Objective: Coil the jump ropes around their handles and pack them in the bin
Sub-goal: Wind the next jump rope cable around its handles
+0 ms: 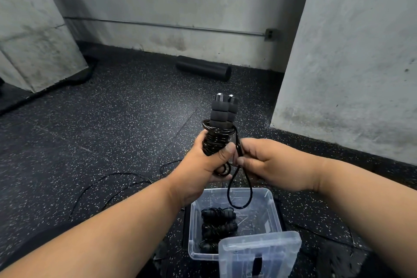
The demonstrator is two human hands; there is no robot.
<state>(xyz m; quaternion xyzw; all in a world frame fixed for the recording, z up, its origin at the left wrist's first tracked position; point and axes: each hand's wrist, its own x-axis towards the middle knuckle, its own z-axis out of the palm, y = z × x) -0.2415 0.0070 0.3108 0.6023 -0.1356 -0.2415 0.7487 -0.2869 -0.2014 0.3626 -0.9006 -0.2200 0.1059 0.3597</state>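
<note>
My left hand (203, 165) grips a pair of black foam jump rope handles (222, 111) held upright together, with black rope coiled around their lower part (214, 140). My right hand (268, 160) pinches the rope just right of the coil. A loose loop of rope (240, 192) hangs from it down over the clear plastic bin (274, 210). Inside the bin lie coiled black jump ropes (217, 224).
The bin's clear lid (259, 253) leans against its near right corner. More black rope (108, 185) trails loose on the speckled rubber floor to the left. A black foam roller (203, 71) lies by the back wall. Concrete pillars stand left and right.
</note>
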